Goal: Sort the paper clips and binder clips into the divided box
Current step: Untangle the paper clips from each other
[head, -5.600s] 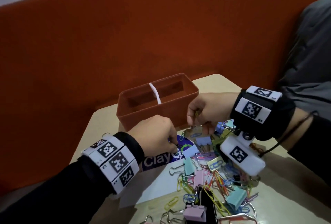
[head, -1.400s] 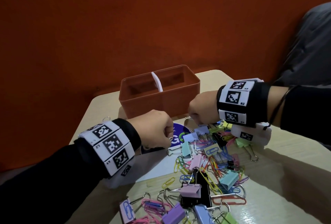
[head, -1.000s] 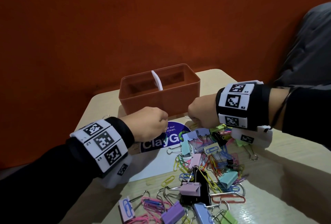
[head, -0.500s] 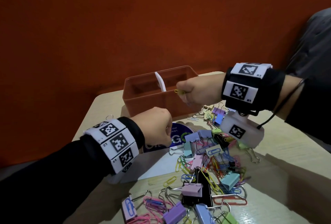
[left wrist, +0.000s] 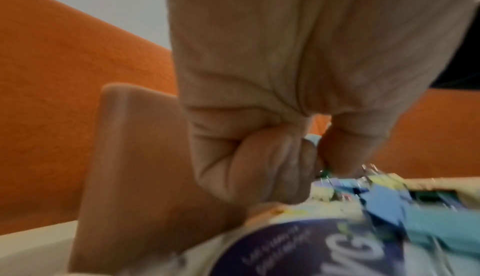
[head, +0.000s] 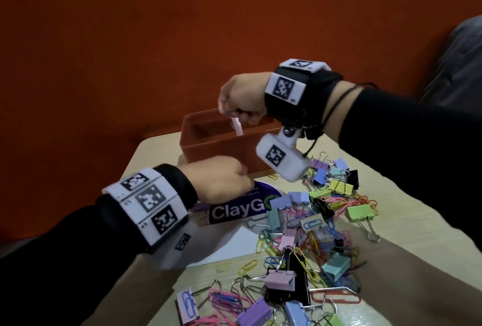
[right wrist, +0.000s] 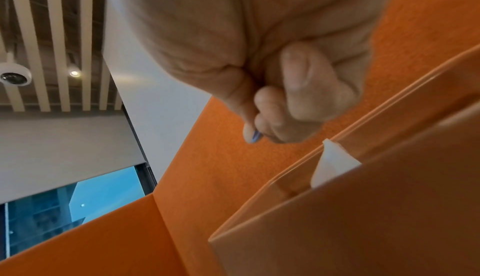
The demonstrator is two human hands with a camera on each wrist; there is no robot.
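Note:
The orange divided box point(head: 208, 148) stands at the table's far edge, a white divider point(head: 238, 128) across its middle. My right hand point(head: 230, 113) hovers over the box just above the divider, its thumb and fingers pinching a bluish paper clip point(right wrist: 255, 136). My left hand point(head: 245, 182) is a low fist in front of the box, over a purple sticker. In the left wrist view a light-blue bit of a clip point(left wrist: 313, 139) shows between the curled fingers of the left hand point(left wrist: 317, 153). A mixed pile of coloured paper clips and binder clips point(head: 313, 234) lies on the table to the right.
The purple "ClayGo" sticker point(head: 234, 211) and a white sheet point(head: 234, 245) lie on the beige table point(head: 404, 286). An orange padded wall point(head: 156, 52) rises right behind the box. Grey fabric point(head: 464, 59) sits at the far right.
My right hand has lifted off the pile and moved up and left, from the box's front to above its divider. The left hand has stayed a fist in front of the box.

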